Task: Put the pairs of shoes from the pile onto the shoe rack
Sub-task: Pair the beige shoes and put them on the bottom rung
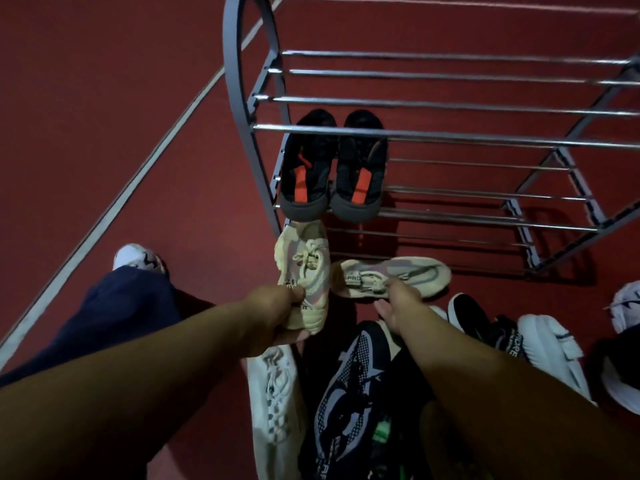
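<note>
A grey metal shoe rack (446,135) with chrome bars stands ahead on the red floor. A black pair with orange tongues (334,168) sits on its lower shelf at the left end. My left hand (277,313) grips a cream sneaker (304,271) by its heel, toe pointing at the rack's lowest bars. My right hand (398,303) reaches to the matching cream sneaker (391,277), which lies on its side on the floor; the fingers touch its collar, the grip hidden. The pile lies below my arms: a white sneaker (273,403) and a black patterned one (349,403).
More shoes lie at the right: a black-and-white sneaker (485,323), a white one (554,351) and others at the frame's edge. My leg in dark trousers (114,313) and a white shoe (138,258) are at left. A white line (138,181) crosses the floor.
</note>
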Demonstrator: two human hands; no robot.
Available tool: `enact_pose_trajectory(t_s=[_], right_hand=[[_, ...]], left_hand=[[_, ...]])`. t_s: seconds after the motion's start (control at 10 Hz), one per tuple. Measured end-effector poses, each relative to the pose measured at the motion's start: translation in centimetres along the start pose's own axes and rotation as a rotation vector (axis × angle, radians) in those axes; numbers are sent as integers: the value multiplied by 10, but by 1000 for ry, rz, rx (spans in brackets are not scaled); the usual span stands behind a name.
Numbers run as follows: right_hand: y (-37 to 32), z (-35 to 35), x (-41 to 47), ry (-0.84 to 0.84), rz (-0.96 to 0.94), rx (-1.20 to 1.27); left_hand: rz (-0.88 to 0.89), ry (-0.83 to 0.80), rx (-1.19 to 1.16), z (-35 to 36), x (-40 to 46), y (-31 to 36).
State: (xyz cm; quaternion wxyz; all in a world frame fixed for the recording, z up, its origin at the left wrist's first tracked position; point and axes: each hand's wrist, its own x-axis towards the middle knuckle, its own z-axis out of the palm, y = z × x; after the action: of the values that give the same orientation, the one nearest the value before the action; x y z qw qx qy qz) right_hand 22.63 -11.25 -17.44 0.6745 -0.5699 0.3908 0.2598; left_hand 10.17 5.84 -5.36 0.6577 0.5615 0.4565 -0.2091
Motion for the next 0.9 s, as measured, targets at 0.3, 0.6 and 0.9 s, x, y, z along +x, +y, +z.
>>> enact_pose_trajectory(t_s=[0.3, 0.6, 0.9], right_hand=[[4, -7, 34, 111, -83, -323], [-41, 28, 56, 392, -397, -420], [-33, 21, 69, 241, -229, -422]], left_hand=[[155, -119, -26, -2, 76, 1], [185, 38, -111, 11, 154, 30], [-31, 10, -463, 26, 158, -10]])
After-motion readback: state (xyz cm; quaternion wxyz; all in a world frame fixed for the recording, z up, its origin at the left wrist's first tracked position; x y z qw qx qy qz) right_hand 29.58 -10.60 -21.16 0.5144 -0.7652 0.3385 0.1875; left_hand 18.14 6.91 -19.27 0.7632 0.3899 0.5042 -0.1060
